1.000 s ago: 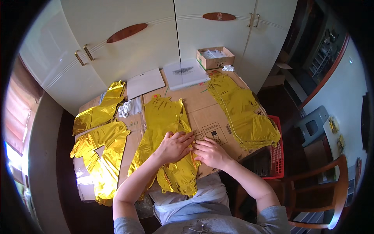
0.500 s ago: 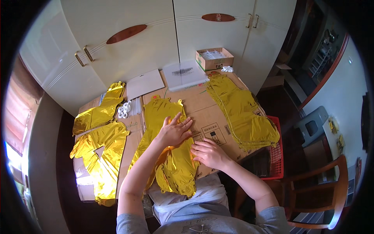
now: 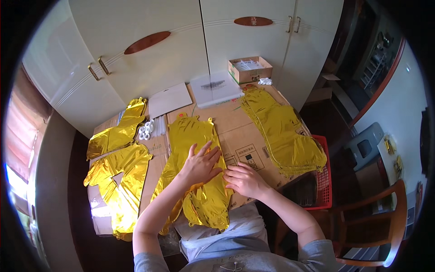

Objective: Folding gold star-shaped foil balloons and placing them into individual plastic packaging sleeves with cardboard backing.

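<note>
A flat gold foil balloon [image 3: 192,136] lies lengthwise on the cardboard-covered table [image 3: 253,140] in front of me. My left hand [image 3: 201,164] rests flat on its middle with the fingers spread. My right hand [image 3: 244,180] presses its right edge just beside the left hand, fingers together and pointing left. The balloon's near end [image 3: 208,211] hangs crumpled over the table's front edge toward my lap. Neither hand grips anything.
A stack of gold foil balloons [image 3: 283,131] lies at the right, more gold balloons [image 3: 118,177] at the left. Small white rolls [image 3: 146,130], two flat white sheets [image 3: 170,99] and an open cardboard box [image 3: 250,69] stand at the back. A red basket [image 3: 321,181] and wooden chair [image 3: 376,217] are at the right.
My left hand has slid up the balloon, away from me, flattening it. My right hand has stayed at the balloon's right edge.
</note>
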Demonstrator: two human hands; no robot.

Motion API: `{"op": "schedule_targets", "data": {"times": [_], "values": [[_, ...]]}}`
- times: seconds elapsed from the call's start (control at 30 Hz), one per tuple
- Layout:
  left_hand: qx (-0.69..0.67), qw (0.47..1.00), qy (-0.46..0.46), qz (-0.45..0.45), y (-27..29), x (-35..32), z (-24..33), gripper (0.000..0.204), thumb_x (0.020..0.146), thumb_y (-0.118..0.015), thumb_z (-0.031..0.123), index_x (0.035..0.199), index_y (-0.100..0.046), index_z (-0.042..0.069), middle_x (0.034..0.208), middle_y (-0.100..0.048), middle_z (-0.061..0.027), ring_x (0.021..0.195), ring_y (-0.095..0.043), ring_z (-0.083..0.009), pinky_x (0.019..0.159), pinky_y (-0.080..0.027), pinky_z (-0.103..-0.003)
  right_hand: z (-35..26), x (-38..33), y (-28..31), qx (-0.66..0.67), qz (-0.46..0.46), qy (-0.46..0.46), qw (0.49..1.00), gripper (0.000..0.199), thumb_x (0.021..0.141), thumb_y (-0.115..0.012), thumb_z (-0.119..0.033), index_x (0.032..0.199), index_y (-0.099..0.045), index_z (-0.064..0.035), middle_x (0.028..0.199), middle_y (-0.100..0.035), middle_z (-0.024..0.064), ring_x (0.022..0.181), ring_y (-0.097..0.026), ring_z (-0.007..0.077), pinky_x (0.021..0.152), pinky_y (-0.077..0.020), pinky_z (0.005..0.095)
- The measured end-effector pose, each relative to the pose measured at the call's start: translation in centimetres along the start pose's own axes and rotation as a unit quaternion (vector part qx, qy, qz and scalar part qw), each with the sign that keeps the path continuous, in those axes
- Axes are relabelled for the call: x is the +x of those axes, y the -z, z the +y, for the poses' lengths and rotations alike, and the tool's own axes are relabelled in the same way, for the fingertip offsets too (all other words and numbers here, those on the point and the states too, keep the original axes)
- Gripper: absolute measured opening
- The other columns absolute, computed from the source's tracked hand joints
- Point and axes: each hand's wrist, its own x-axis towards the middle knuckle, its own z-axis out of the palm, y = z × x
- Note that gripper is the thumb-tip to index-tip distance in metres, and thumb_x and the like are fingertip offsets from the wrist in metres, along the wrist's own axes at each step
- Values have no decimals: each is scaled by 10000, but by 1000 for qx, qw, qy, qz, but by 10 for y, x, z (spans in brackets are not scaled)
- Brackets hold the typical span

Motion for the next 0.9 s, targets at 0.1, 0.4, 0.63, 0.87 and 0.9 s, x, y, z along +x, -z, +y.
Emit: {"op": "schedule_targets", "data": {"times": [0.1,0.4,0.63,0.87,0.9], "values": [[-17,1000,4,0,-7,2,-3,658,908,-525,530,1429,-450,134,1463,-457,-42,1437,-273,-264,1099,-198,-630,-2,0,-3,5,15,-3,1000,339,785,-740,-308,1044,-721,-91,1140,-680,43,1165,-579,207,1038,-406,423],[-22,997,31,-69,-7,41,-33,653,941,-426,572,1494,-349,233,1519,-384,39,1460,-222,-263,1131,-124,-632,-2,0,1,15,5,-7,1000,325,818,-706,-308,1048,-713,-77,1154,-676,64,1165,-581,210,1044,-403,418],[-46,995,32,-84,-13,55,-51,680,930,-442,599,1508,-317,263,1541,-350,42,1462,-209,-299,1127,-93,-628,-1,-1,-1,14,6,-5,1000,327,808,-713,-304,1046,-716,-80,1158,-676,64,1169,-580,210,1050,-400,419],[-44,993,34,-101,-12,68,-61,760,883,-455,672,1513,-299,276,1549,-329,54,1466,-190,-297,1141,-87,-620,-1,-2,-2,9,5,-9,1000,328,804,-715,-306,1043,-718,-81,1159,-677,63,1172,-579,206,1050,-402,422],[-43,994,33,-100,-12,70,-61,781,870,-451,698,1513,-298,281,1549,-328,59,1468,-184,-295,1143,-93,-622,0,-3,-2,11,4,-11,1000,328,804,-715,-307,1042,-718,-81,1159,-677,63,1172,-579,205,1050,-402,423]]}}
